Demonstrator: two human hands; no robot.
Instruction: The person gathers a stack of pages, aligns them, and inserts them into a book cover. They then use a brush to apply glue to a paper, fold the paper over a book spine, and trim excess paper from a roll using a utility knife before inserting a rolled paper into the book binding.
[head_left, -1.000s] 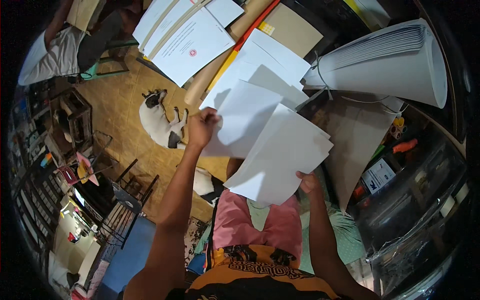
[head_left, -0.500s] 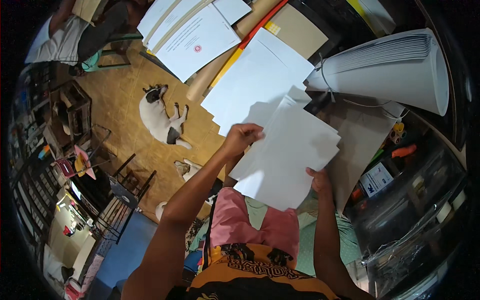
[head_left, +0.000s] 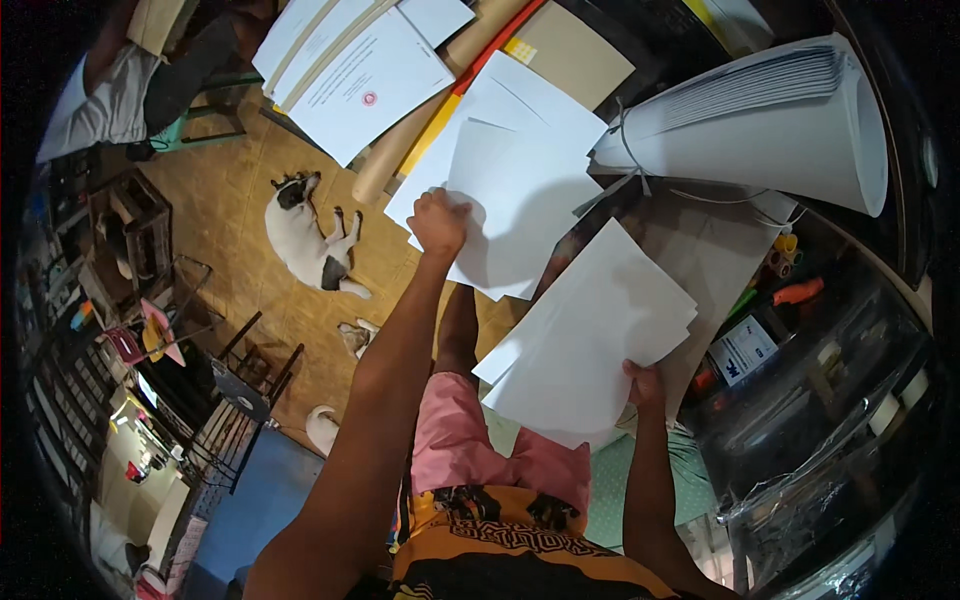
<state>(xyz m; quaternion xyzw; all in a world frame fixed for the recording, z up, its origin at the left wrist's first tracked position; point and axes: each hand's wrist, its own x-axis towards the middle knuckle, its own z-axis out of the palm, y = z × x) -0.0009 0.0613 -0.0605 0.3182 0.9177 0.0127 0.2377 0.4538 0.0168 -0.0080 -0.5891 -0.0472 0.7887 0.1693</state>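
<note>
My left hand [head_left: 440, 222] is closed in a pinch on the left edge of a white paper sheet [head_left: 497, 165]. That sheet lies over, or just above, a spread pile of white paper [head_left: 565, 150] ahead of me. Lower down, a smaller stack of white sheets [head_left: 590, 340] slants over my lap. My right hand [head_left: 645, 385] grips its right edge with the thumb on top; the fingers beneath are hidden. The sheets in this stack are slightly fanned, so their corners do not line up.
Printed papers [head_left: 360, 85] and a brown cardboard tube [head_left: 400, 150] lie at the far left. A large tied paper roll [head_left: 740, 130] is at right, above a plastic-covered black surface [head_left: 820, 400]. A dog [head_left: 305, 240] lies on the floor; a person [head_left: 110, 105] sits at upper left.
My left hand has moved up and left, carrying a sheet from the stack in my right hand onto the far pile. The right-hand stack has shifted slightly lower.
</note>
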